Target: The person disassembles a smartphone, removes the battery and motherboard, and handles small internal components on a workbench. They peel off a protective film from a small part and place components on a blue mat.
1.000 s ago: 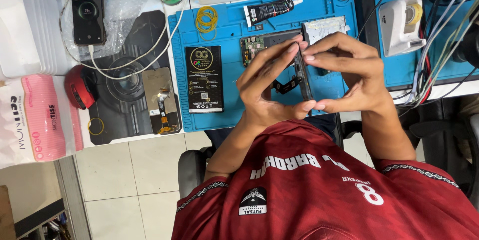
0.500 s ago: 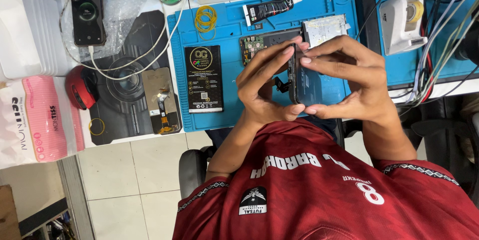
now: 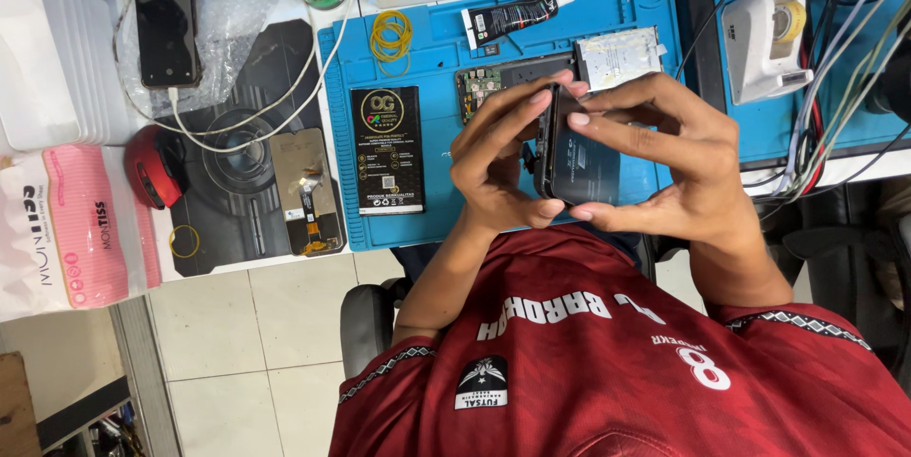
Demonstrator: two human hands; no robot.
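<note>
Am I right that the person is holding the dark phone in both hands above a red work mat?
Not quite: the work mat is blue, not red. The head view shows both the left hand and the right hand holding the dark phone above it.

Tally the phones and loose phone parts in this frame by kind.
Phones: 2, the dark phone gripped between the left hand and the right hand, and the cabled phone at the far left
Loose screen: 1
Circuit board: 1
Silver plate: 1
Total: 5
</note>
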